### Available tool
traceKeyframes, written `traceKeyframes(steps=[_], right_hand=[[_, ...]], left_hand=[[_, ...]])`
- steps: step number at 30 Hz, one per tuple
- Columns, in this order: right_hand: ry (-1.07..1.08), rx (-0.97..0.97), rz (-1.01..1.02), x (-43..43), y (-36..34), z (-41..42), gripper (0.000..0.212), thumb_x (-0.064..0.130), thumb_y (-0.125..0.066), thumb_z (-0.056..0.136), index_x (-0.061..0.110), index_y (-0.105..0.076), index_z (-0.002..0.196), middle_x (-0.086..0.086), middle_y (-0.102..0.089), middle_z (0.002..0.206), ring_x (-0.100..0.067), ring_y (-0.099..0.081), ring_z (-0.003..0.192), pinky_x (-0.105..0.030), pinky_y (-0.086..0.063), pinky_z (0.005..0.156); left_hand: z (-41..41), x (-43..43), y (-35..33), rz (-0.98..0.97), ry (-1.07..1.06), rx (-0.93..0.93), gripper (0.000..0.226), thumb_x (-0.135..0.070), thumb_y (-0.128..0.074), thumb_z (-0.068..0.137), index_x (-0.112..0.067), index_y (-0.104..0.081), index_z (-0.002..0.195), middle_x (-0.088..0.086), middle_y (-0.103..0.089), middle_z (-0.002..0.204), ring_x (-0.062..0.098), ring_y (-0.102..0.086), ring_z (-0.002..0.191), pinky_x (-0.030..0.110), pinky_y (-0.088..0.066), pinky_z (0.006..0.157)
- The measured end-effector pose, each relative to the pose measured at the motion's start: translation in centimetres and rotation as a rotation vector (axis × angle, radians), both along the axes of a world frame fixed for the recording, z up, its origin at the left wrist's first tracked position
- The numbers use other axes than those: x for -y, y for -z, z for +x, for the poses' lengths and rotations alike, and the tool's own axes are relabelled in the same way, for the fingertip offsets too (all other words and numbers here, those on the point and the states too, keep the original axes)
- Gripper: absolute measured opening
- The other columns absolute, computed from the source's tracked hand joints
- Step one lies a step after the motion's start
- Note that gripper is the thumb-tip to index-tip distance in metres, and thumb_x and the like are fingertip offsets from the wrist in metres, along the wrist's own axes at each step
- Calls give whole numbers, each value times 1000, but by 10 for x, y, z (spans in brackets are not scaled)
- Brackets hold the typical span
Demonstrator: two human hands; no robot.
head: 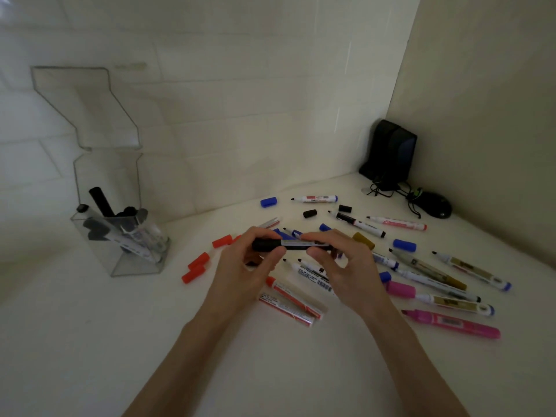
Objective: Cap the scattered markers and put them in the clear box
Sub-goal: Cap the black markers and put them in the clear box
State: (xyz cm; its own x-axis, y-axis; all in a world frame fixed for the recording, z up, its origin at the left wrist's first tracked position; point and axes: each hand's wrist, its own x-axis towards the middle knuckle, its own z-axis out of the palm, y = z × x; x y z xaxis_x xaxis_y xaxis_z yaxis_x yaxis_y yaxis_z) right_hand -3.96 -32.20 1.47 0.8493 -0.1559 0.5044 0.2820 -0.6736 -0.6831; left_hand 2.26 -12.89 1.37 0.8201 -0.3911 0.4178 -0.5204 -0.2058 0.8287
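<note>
1. Head view, nearest us: our two forearms reach in from the bottom edge over the pale counter (90, 341).
2. Our left hand (249, 266) and right hand (340, 263) hold one black marker (288, 244) level between them, just above the pile. The left fingers curl round its black cap end, and the right thumb and fingers pinch the barrel end. We judge the cap is on or being pressed home, but we cannot tell whether it is fully seated.
3. Beneath and to the right of our hands lie the scattered markers: two red markers (288, 299), a pink marker (451, 322) with its tip bare, and several white-barrelled ones, most uncapped.
4. Loose caps lie among them: red caps (198, 260) to the left, a blue cap (268, 201) and black caps (310, 213) farther back.
5. Well apart on the left stands the clear box (141, 266), its lid (90, 106) raised. A few dark-capped markers lean inside. We judge only a small share is done and most of the capping and boxing remains.
6. Farthest, in the corner, sit a black speaker (391, 152) and a mouse (436, 204).
</note>
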Motion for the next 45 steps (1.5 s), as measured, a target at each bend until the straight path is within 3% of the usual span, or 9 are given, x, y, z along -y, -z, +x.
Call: traceKeyframes(steps=[7, 10, 16, 20, 28, 34, 38, 41, 45], right_hand=[[2, -108, -7, -12, 4, -1, 61, 53, -61, 84, 53, -40, 142, 36, -56, 122, 8, -55, 103, -7, -44, 83], [72, -101, 27, -13, 8, 3, 55, 44, -63, 89, 45, -46, 141, 25, -62, 117, 7, -57, 101, -16, -50, 87], [106, -111, -24, -17, 8, 7, 42, 35, -62, 92, 40, -54, 133, 28, -56, 103, 12, -56, 93, -12, -46, 77], [122, -106, -49, -22, 6, 11, 39, 33, -61, 94, 38, -56, 132, 18, -59, 106, 4, -58, 92, -25, -54, 79], [160, -99, -36, -20, 9, 11, 36, 29, -61, 95, 32, -60, 131, 10, -63, 106, -1, -61, 89, -29, -55, 78], [400, -48, 71, 17, 17, 0, 26, 22, -59, 98, 26, -66, 123, 6, -66, 98, -4, -62, 83, -25, -54, 72], [604, -30, 110, 51, 16, -11, 26, 15, -54, 98, 18, -68, 120, -3, -71, 99, -16, -65, 78, -27, -52, 67], [670, -88, 160, 67, 14, -14, 27, 14, -52, 98, 22, -66, 121, -6, -69, 99, -20, -64, 71, -38, -59, 67], [729, -158, 159, 76, 13, -15, 27, 14, -52, 98, 23, -64, 121, -1, -65, 94, -17, -62, 62, -32, -55, 52]], left_hand=[[7, -36, -23, -115, -41, 38, 18, -22, -82, 77, -29, -75, 93, -13, -73, 85, 7, -69, 71, 15, -52, 62], [11, -65, -44, -139, -121, 36, 28, -22, -83, 74, -20, -77, 101, -3, -74, 86, 9, -68, 64, 24, -55, 51], [28, -131, -94, -195, -296, 131, 30, -10, -82, 82, -11, -70, 110, 1, -75, 105, 14, -74, 78, 21, -57, 70], [41, -176, -129, -249, -480, 242, 22, -20, -76, 92, -16, -70, 113, -5, -75, 110, 15, -74, 94, 26, -56, 77], [70, -200, -122, 46, -656, 277, 30, -19, -78, 87, -24, -62, 112, -8, -73, 101, 7, -72, 86, 23, -56, 73], [82, -185, -88, 419, -690, 227, 26, -21, -75, 89, -26, -61, 110, 4, -71, 93, 25, -64, 79, 36, -50, 73], [89, -185, -78, 438, -722, 326, 24, -20, -76, 89, -16, -66, 110, 16, -73, 98, 33, -62, 75, 41, -50, 71], [94, -186, -76, 390, -699, 347, 33, -19, -69, 92, -38, -54, 115, 12, -67, 98, 36, -60, 79, 52, -55, 73], [124, -213, -57, 305, -724, 352, 34, -59, -54, 92, -32, -58, 111, 8, -68, 101, 33, -59, 80, 54, -54, 82]])
